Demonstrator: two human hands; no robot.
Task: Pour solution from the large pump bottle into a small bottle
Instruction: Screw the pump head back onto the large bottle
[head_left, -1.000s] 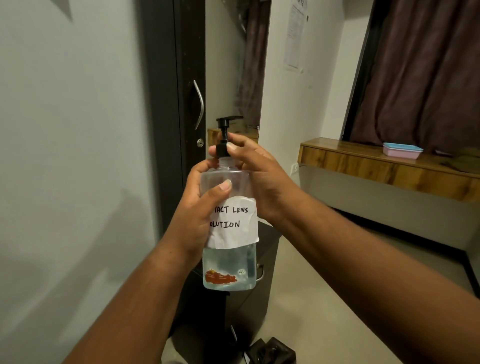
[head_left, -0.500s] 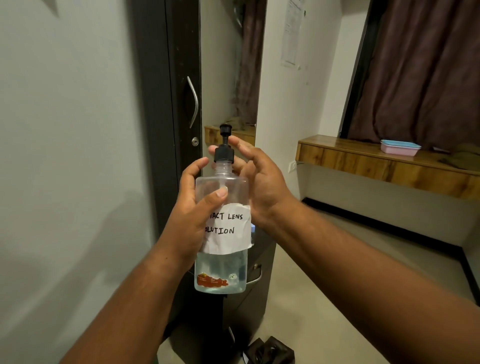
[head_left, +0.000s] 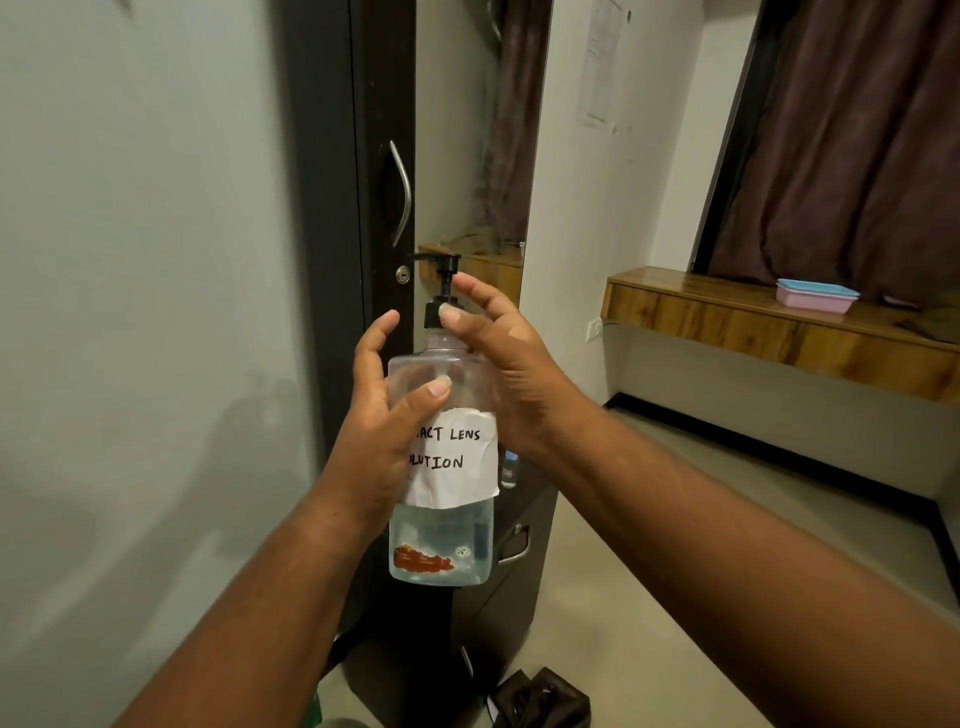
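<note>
A plain wall (head_left: 130, 312) fills the left side, and next to it stands a dark door (head_left: 374, 130) with a curved metal handle (head_left: 401, 193) and a keyhole (head_left: 402, 274) below it. The left hand (head_left: 379, 421) comes up from below and holds the pump bottle (head_left: 441, 519) upright in mid-air at chest height, before the door edge: its thumb presses on the clear front just above the label, and its fingers (head_left: 376, 332) are spread and reach round the far left side. The bottle is clear, with liquid showing below a white paper label (head_left: 457, 457) hand-lettered "ACT LENS" and "LUTION", the first letters hidden by the left hand. A black pump (head_left: 440, 280) tops the bottle, its spout pointing left. The right hand (head_left: 511, 374) comes in from the right at the bottle's neck; its thumb touches the black collar under the pump, and its fingers (head_left: 480, 288) are straight and loosely spread beside the pump stem, so it pinches nothing firmly that I can tell. Just behind the bottle's right edge a small bottle (head_left: 510, 470) with a blue cap stands on a dark cabinet (head_left: 519, 571) with drawer handles. Farther right a wooden bench (head_left: 727, 322) runs along the wall under a dark curtain (head_left: 857, 130), and a pink box (head_left: 815, 296) with a blue lid sits on it.
</note>
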